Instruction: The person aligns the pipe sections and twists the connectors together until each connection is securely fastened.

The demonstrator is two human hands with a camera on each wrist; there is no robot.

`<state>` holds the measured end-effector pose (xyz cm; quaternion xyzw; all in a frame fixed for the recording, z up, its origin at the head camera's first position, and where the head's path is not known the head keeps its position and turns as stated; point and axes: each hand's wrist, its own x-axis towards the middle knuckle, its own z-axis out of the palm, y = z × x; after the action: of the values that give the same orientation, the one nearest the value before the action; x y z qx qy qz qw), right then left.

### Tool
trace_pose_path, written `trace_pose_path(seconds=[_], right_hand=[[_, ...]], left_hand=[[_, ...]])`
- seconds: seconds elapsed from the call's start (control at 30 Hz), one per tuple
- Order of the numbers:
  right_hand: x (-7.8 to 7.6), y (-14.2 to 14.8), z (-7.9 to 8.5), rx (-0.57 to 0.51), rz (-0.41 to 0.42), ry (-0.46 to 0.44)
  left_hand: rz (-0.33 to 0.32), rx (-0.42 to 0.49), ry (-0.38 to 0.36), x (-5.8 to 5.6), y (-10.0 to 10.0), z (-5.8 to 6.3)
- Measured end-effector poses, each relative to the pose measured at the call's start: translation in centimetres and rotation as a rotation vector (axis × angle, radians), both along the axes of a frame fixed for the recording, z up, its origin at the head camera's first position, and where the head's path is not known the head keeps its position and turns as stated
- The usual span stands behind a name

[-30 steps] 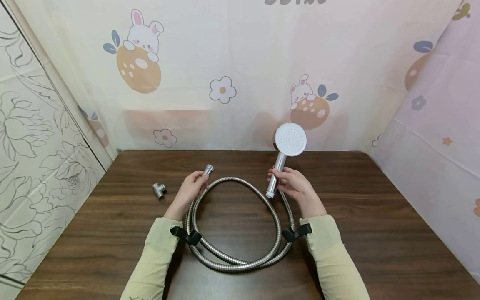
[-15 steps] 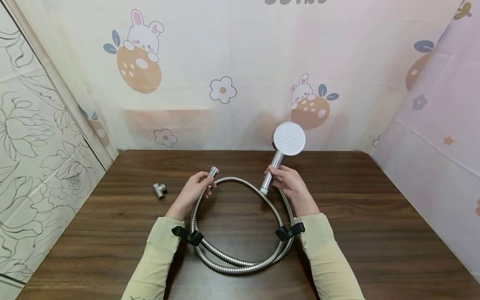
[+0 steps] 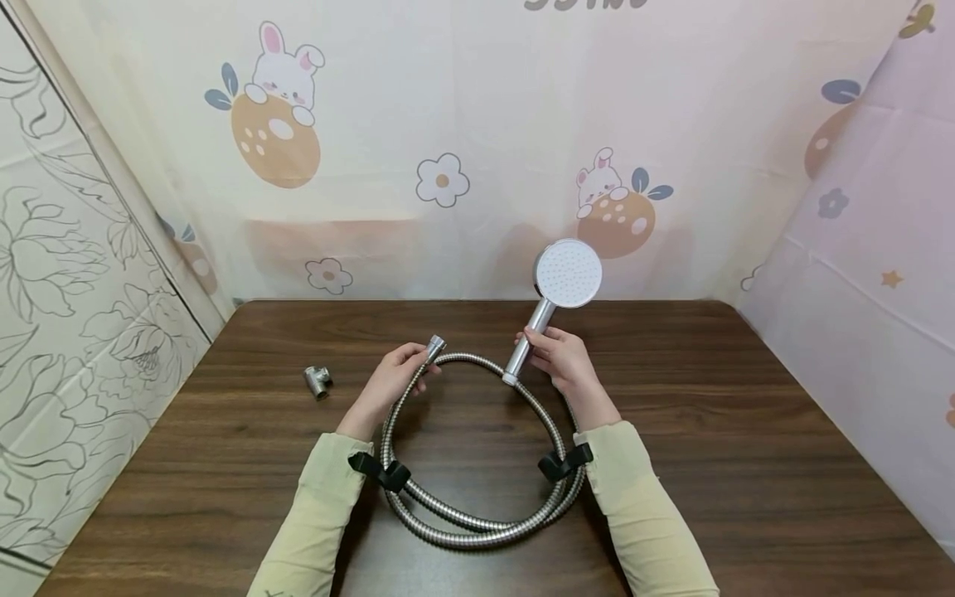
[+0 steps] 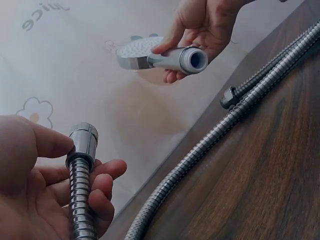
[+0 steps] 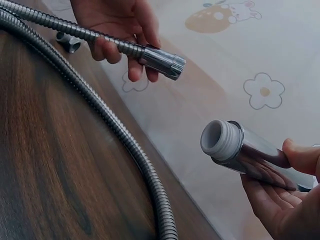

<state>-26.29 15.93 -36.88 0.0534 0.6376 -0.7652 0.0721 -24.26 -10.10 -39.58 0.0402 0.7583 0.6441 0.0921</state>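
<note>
My left hand (image 3: 390,381) pinches the chrome end fitting (image 4: 84,142) of a coiled metal shower hose (image 3: 477,543), thumb on one side and fingers below. My right hand (image 3: 564,358) grips the handle of a shower head (image 3: 569,274), its white spray face up and toward me. In the right wrist view the handle's white threaded end (image 5: 222,141) points toward the hose fitting, with a gap between them. The hose's other end, a hex nut (image 4: 230,98), lies on the table in the left wrist view.
A small chrome tee fitting (image 3: 317,382) lies on the wooden table (image 3: 746,464), left of my left hand. Behind the table hangs a printed cloth (image 3: 448,99). A black strap mount is on each wrist, close over the hose coil.
My right hand has moved left with the shower head. My left hand has moved right with the hose fitting, so the two ends are closer together.
</note>
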Motion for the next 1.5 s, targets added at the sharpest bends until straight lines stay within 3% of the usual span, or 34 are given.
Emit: trace_pose_path(seconds=[0.23, 0.9, 1.17, 1.3, 1.5], right_hand=[[-0.2, -0.6, 0.2, 0.038, -0.001, -0.008], [-0.7, -1.7, 0.8, 0.019, -0.05, 0.01], [-1.1, -2.2, 1.0, -0.044, -0.109, 0.04], [-1.1, -2.3, 1.0, -0.056, -0.126, 0.05], [-1.0, -2.7, 0.9, -0.079, -0.143, 0.053]], left_hand=[[0.012, 0.05, 0.021, 0.0, 0.4, 0.0], [-0.041, -0.024, 0.041, 0.4, 1.6, 0.2], [-0.063, -0.023, 0.046, 1.0, 1.8, 1.2], [-0.055, -0.032, 0.061, 0.6, 2.0, 0.6], [-0.061, -0.027, 0.064, 0.6, 2.2, 0.6]])
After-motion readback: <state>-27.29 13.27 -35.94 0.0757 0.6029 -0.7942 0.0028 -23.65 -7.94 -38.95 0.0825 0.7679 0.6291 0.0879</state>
